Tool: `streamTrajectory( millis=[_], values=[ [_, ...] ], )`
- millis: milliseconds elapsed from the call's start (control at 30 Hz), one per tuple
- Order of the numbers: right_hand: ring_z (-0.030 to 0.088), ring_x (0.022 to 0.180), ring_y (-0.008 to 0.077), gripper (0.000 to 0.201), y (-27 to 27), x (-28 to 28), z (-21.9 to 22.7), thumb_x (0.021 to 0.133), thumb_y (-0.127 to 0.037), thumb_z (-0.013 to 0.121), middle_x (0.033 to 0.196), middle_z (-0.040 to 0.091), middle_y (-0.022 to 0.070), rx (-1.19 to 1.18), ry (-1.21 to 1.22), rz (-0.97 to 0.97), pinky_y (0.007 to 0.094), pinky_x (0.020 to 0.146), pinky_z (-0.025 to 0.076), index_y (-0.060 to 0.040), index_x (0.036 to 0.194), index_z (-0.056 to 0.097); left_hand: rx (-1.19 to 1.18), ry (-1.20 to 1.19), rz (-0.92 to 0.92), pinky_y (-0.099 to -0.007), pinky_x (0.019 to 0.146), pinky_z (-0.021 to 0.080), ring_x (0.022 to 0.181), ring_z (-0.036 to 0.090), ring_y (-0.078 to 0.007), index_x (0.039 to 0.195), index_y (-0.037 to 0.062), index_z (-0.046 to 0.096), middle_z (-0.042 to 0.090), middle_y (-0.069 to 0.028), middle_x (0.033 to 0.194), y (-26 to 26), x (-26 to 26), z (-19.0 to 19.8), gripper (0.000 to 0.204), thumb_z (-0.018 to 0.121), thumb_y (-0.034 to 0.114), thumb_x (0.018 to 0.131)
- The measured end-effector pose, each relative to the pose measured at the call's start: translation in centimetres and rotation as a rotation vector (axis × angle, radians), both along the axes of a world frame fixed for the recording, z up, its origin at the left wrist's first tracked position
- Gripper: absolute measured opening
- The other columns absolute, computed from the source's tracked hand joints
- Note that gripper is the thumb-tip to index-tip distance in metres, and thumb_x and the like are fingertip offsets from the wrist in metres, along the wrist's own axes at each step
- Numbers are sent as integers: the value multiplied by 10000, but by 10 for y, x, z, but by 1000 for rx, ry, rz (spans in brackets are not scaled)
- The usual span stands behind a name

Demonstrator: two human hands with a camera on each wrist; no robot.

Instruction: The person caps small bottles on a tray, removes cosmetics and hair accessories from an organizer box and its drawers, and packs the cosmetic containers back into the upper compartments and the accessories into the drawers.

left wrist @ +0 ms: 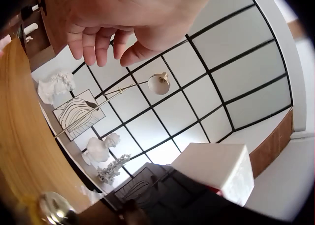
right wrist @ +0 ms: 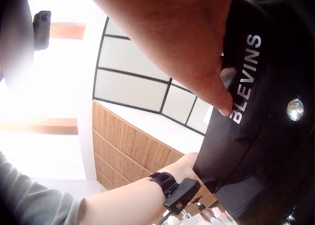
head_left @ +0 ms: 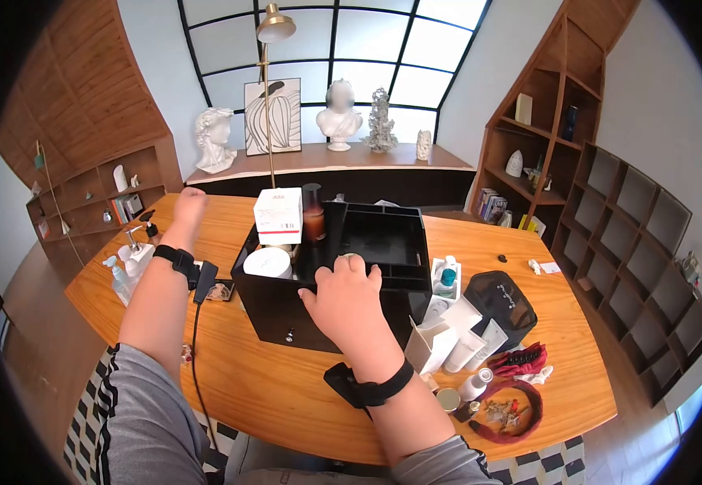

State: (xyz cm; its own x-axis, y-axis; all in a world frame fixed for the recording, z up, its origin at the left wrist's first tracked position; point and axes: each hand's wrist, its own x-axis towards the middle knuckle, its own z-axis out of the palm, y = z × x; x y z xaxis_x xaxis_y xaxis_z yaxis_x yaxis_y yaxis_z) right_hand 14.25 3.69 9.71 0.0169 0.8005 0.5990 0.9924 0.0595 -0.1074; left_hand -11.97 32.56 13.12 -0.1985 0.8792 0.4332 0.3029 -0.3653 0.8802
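Note:
A black organizer box [head_left: 266,311] with round silvery knobs stands mid-table. My right hand [head_left: 349,303] grips its front rim. The fingers reach over into the box, their tips partly hidden, and the thumb lies against the front, by the white letters BLEVINS [right wrist: 248,77] in the right wrist view. My left hand [head_left: 192,212] is raised left of the box, its fingers [left wrist: 101,45] loosely bent around nothing. In the box's left part sit a white carton [head_left: 279,217], a white round-lidded jar [head_left: 268,263] and a brown bottle [head_left: 314,218] with a dark cap.
Right of the box lie a black mesh case [head_left: 501,303], white tubes [head_left: 466,352], an opened white carton [head_left: 432,343], a small bottle [head_left: 475,384] and a dark red headband [head_left: 539,412]. Pump bottles [head_left: 120,275] stand at the left edge. A cable [head_left: 195,356] trails from my left wrist.

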Motion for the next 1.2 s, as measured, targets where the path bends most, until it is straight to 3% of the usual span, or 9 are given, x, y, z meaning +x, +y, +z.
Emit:
streamTrajectory(
  millis=[100,267,333,367,467,767,967,1100,1200],
  values=[
    [490,1145,315,355,0,1,1,848,-395,636,1049,606,136,3,-5,0,562,968,381,-60,952,693,-88,89,36,-352,619,462,670,583,-214,923,21,640,621,-73,719,9,-14,-12,200,595,123,757],
    [491,1152,319,354,-1,0,2,849,-391,636,1058,608,138,7,-16,-8,559,960,393,-56,948,694,-340,1236,-70,-428,1004,414,1199,542,-356,1168,59,634,603,-208,1232,64,-47,-101,438,579,312,815],
    [492,1157,323,358,-2,0,3,851,-391,634,1069,609,141,-13,-15,-2,556,959,398,-54,956,694,-553,1256,27,-415,1052,384,1238,512,-341,1251,121,603,551,-159,1333,-63,10,-49,476,598,314,816],
    [492,1157,323,358,-2,0,2,851,-391,634,1069,609,141,-9,-17,-10,556,959,398,-54,956,694,-498,1239,-58,-414,1006,423,1225,527,-330,1250,137,604,563,-145,1325,4,-20,-109,484,647,310,799],
    [516,1119,301,354,0,0,-1,830,-402,656,1026,616,138,36,-20,-21,557,956,400,-65,927,702,-543,1506,-279,-400,939,467,1164,575,-313,1220,109,621,620,-144,1242,-78,11,-68,519,716,315,754],
    [516,1111,298,355,1,0,-2,828,-403,658,1015,613,133,58,-11,-2,564,943,409,-60,911,698,-581,1234,-235,-366,846,509,1020,651,-298,1140,58,655,687,-154,1078,-20,-15,-139,529,779,285,679],
    [506,1120,294,359,0,0,-1,838,-404,648,1028,608,129,36,-16,-10,570,951,405,-62,934,696,-310,492,-59,-368,780,521,939,666,-306,1111,19,640,672,-211,962,-10,-26,-96,473,751,209,692],
    [504,1121,294,363,0,0,-1,842,-408,642,1027,609,128,23,-24,-18,573,958,399,-63,942,696,449,399,492,-265,795,476,889,605,-171,1213,28,590,628,-123,958,-66,-3,-10,491,737,114,752],
    [508,1117,293,368,1,0,-1,841,-413,640,1030,610,127,42,-31,-23,575,963,393,-64,944,697,659,195,355,-258,804,452,897,565,-155,1307,62,523,572,-80,999,-90,17,37,564,721,101,781]
  ],
)
